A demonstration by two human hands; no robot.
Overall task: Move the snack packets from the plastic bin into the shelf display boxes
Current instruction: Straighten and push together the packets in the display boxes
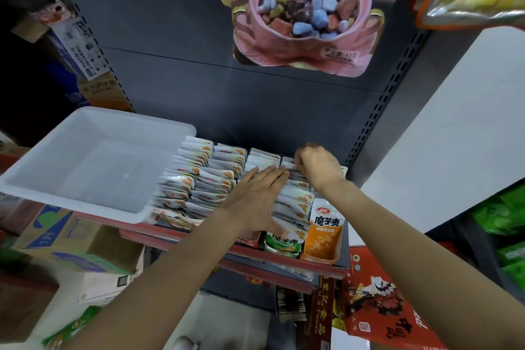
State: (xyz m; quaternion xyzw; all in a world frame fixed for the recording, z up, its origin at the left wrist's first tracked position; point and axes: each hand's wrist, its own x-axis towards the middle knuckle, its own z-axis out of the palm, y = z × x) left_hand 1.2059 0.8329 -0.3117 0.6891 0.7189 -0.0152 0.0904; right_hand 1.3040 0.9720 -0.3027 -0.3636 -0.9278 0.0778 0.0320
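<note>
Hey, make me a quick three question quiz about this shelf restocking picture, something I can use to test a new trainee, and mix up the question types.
1. True or false: the white plastic bin has packets left in it.
2. Multiple choice: what is the left hand doing? A) lifting the bin B) lying flat on the rows of snack packets C) hanging idle
3. Short answer: what colour is the display box at the front right corner of the shelf?

Key
1. False; it looks empty.
2. B
3. Orange. The right hand, fingers curled, is working packets in at the back of that row.
</note>
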